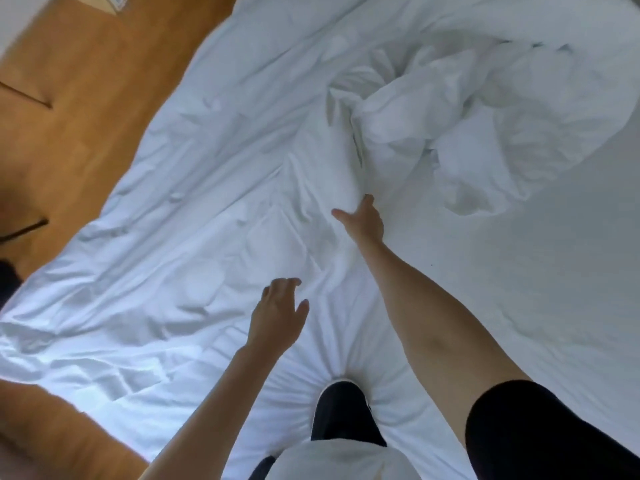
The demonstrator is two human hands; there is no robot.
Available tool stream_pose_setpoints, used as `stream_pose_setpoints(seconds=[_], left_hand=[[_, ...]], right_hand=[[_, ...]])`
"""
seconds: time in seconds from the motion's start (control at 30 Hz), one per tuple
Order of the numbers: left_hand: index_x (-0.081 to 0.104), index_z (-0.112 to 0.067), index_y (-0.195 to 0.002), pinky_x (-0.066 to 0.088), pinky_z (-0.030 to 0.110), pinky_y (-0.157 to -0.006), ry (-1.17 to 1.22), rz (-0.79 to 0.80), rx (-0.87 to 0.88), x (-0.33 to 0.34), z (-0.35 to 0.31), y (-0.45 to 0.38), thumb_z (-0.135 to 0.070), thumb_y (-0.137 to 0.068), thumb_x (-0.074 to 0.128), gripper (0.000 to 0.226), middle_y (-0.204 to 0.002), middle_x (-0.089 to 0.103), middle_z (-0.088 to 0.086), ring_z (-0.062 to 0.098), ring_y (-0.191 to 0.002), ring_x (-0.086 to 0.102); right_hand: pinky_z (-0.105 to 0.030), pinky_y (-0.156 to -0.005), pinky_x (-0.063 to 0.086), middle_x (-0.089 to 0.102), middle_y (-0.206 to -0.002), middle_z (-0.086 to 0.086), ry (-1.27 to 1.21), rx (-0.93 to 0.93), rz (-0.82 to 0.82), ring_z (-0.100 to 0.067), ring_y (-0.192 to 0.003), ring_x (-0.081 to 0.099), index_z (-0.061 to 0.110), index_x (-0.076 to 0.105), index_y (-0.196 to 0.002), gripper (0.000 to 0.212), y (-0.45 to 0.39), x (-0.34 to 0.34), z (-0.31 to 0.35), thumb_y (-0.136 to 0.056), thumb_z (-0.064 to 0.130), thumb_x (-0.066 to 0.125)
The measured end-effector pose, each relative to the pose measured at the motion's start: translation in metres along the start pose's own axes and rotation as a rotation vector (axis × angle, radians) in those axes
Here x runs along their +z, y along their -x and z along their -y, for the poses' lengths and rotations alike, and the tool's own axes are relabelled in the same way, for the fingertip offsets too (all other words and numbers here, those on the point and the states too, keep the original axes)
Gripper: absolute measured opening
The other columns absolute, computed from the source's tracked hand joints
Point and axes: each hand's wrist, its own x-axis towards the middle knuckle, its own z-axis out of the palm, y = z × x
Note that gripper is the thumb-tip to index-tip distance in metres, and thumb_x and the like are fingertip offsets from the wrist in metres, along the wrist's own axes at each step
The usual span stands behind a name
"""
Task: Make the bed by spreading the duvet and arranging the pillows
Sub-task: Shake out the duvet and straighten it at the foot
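Note:
A white duvet (194,209) lies spread over the left part of the bed, creased, and bunches into a crumpled heap (450,126) at the upper right. My right hand (362,220) reaches forward onto the duvet below the heap; its thumb sticks out left and its fingers disappear into a fold. My left hand (278,313) hovers over the duvet nearer to me, fingers spread and relaxed, holding nothing. My knee (341,407) in dark trousers presses into the bedding. No pillow is plainly visible.
The bare white sheet (536,271) shows on the right side of the bed. A wooden floor (79,126) runs along the left edge of the bed, with dark furniture legs (24,230) at the far left.

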Motion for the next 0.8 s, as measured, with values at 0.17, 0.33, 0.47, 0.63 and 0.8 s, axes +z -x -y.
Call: stream_pose_setpoints(seconds=[0.17,0.33,0.47,0.63,0.8], left_hand=[[0.044,-0.016,-0.137,0.041,0.039,-0.094,0.016,-0.134,0.013,-0.043,-0.02,-0.028,-0.034,-0.094,0.052,0.047,-0.137,0.047,0.008,0.027,-0.124,0.046],[0.034,-0.016,-0.143,0.039,0.042,-0.101,0.171,-0.053,-0.099,-0.057,-0.052,-0.05,-0.057,-0.089,0.05,0.069,-0.138,0.05,0.011,0.028,-0.125,0.05],[0.031,-0.016,-0.143,0.041,0.041,-0.096,0.131,0.094,-0.094,-0.048,-0.091,-0.055,-0.063,-0.085,0.051,0.077,-0.132,0.052,0.01,0.032,-0.121,0.051],[0.051,-0.007,-0.104,0.041,0.031,-0.068,0.014,0.087,-0.161,-0.042,-0.106,-0.056,-0.023,-0.081,0.056,0.028,-0.099,0.062,0.014,0.034,-0.096,0.06],[0.055,-0.002,-0.101,0.044,0.033,-0.067,0.038,0.069,-0.093,-0.034,-0.107,-0.044,-0.013,-0.086,0.048,0.021,-0.094,0.061,0.017,0.036,-0.092,0.06]], right_hand=[[-0.035,-0.074,0.049,0.069,-0.095,-0.013,0.043,-0.236,-0.15,-0.034,-0.089,0.067,0.004,0.047,-0.119,0.043,0.044,0.011,0.002,-0.089,0.029,0.064],[-0.037,-0.079,0.052,0.07,-0.1,-0.015,0.166,-0.4,-0.194,-0.033,-0.091,0.068,0.0,0.046,-0.133,0.049,0.11,0.003,-0.012,-0.09,0.018,0.064],[-0.025,-0.064,0.043,0.07,-0.084,-0.009,0.255,-0.505,-0.155,-0.029,-0.077,0.068,0.002,0.06,-0.113,0.025,0.144,-0.016,-0.023,-0.09,0.009,0.06],[-0.029,-0.068,0.049,0.071,-0.092,-0.004,0.225,-0.58,-0.055,-0.027,-0.077,0.068,0.012,0.047,-0.135,0.051,0.182,-0.025,-0.043,-0.087,0.013,0.065],[-0.028,-0.061,0.047,0.059,-0.075,0.004,0.017,-0.529,0.02,-0.017,-0.063,0.056,0.009,0.055,-0.111,0.034,0.19,-0.041,-0.071,-0.087,0.03,0.066]])
